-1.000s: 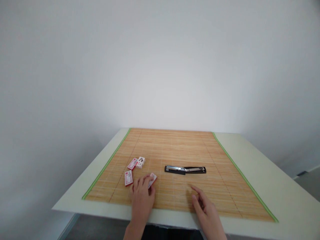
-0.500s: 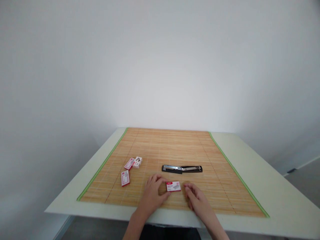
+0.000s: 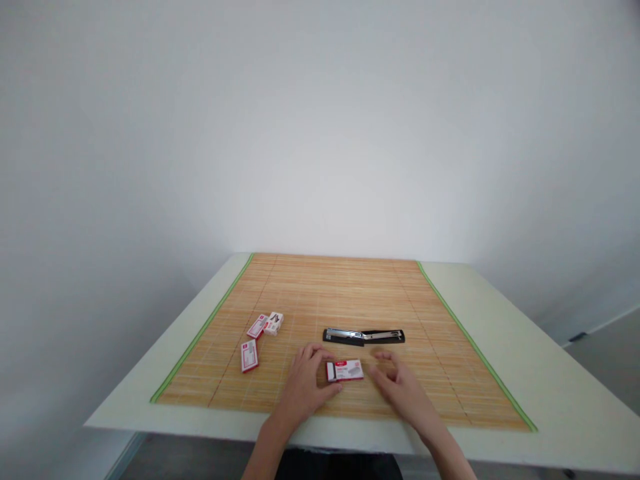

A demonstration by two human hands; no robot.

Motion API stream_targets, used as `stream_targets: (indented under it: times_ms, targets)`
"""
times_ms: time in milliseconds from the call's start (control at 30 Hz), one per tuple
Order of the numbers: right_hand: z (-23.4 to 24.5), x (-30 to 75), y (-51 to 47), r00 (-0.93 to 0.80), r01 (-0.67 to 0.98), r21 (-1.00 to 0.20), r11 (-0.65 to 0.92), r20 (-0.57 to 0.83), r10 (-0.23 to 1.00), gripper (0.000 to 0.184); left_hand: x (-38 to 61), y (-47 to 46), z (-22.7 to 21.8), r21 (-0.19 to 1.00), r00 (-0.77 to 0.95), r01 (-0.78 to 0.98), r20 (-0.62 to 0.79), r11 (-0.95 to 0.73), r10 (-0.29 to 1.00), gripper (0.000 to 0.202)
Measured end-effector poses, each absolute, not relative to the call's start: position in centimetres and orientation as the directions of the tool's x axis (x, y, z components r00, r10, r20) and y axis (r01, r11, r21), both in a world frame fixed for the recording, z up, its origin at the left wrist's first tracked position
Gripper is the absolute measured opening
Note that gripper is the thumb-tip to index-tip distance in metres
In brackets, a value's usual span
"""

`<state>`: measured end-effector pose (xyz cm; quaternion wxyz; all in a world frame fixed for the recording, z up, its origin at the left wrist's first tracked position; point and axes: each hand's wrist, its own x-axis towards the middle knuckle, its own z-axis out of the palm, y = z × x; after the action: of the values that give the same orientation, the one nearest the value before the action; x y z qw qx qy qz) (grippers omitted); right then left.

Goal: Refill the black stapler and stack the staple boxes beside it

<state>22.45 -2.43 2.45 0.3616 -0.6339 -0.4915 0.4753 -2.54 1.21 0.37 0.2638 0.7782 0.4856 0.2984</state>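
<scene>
Red-and-white staple box placed near on the bamboo mat, gripped at its left end by the left hand, right hand held loosely uncurled just to its right, unfolded stapler laid farther, three small boxes at left.

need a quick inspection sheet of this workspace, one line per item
Surface: pale table with green-edged bamboo mat.
Job's things: staple box between the hands, apparently slid open at its left end; opened-out stapler beyond it.
Clutter: three boxes at left: near box, far red-edged box and white box, the last two close together.
Hands: left hand has thumb and forefinger about the staple box's left end, contact unclear; right hand near its right end, fingers blurred.
Cables: nothing seen.
Surroundings: plain wall, grey floor.
</scene>
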Motion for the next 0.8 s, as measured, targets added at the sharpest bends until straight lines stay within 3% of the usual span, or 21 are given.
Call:
stream_targets:
  times_ms: [100, 267, 533, 633, 800]
  targets:
    - [2.5, 21.8, -1.7, -0.09, 0.539, -0.842, -0.022, -0.084, 0.992, 0.064, -3.2, 1.5, 0.2, 0.715, 0.373, 0.573, 0.209, -0.401, 0.904, 0.045]
    - [3.9, 21.0, -1.4, -0.168, 0.798, -0.594, 0.099, -0.063, 0.984, 0.039, -4.1, 1.7, 0.4, 0.712, 0.365, 0.575, 0.218, -0.403, 0.905, 0.031]
    - [4.1, 23.9, -1.7, -0.176, 0.831, -0.546, 0.104, -0.081, 0.981, 0.042, -4.1, 1.7, 0.4, 0.694, 0.346, 0.608, 0.205, -0.385, 0.916, 0.033]
    - [5.2, 22.5, -1.3, -0.221, 0.829, -0.533, 0.167, -0.037, 0.975, 0.034, -4.1, 1.6, 0.5, 0.692, 0.35, 0.606, 0.211, -0.392, 0.913, 0.033]
    - [7.4, 18.3, 0.5, -0.389, 0.882, -0.315, 0.35, -0.069, 0.919, 0.021, -4.0, 1.5, 0.8, 0.692, 0.355, 0.601, 0.218, -0.401, 0.909, 0.033]
